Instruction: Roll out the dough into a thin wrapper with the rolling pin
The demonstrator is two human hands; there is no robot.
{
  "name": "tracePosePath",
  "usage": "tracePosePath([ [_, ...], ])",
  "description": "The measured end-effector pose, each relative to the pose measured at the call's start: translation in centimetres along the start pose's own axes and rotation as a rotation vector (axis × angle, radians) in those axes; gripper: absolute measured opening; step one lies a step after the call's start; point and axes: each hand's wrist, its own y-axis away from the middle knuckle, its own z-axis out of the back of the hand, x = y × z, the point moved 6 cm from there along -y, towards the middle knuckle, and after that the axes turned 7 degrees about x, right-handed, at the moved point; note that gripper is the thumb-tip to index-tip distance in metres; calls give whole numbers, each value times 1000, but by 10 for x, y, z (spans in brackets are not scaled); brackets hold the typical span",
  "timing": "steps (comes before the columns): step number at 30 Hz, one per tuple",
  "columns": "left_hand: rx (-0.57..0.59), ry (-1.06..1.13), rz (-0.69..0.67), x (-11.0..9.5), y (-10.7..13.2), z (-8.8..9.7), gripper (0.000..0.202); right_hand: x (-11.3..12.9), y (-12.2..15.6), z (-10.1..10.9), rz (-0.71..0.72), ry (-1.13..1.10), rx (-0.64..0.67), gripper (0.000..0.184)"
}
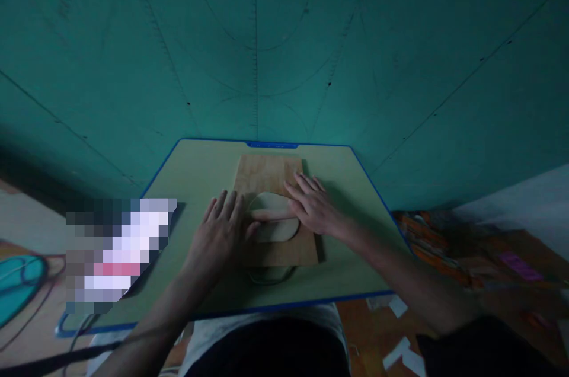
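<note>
On a wooden board (267, 172) lies a pale, flat, oval sheet that looks like dough (274, 231). A slim wooden rolling pin (270, 215) rests crosswise over its middle, its two ends hidden by my hands. At the pin's left end is my left hand (222, 224), palm down with the fingers stretched forward and the thumb towards the pin. My right hand (311, 205) lies over the right end, fingers spread and flat, reaching onto the board's right edge. Neither hand has its fingers wrapped round the pin.
The board sits on a small table (204, 163) with a blue rim, close against a green marked wall (284, 69). A blurred-out phone or tablet (133, 240) stands at the table's left, its cable (82, 329) running down. Papers (398, 353) lie on the floor at right.
</note>
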Motion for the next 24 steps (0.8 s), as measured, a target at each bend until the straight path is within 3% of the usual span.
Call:
tracePosePath([
  [4, -24, 12, 25, -2, 3, -4, 61, 2, 0, 2, -45, 12, -41, 53],
  [10, -66, 45, -60, -30, 55, 25, 61, 32, 63, -3, 43, 7, -36, 57],
  [14, -58, 31, -122, -39, 69, 38, 51, 39, 88, -7, 66, 14, -39, 56],
  [19, -42, 32, -143, -23, 48, 21, 56, 29, 62, -2, 53, 32, -54, 53],
  [24, -14, 81, -16, -4, 9, 3, 58, 12, 12, 5, -65, 55, -76, 51],
])
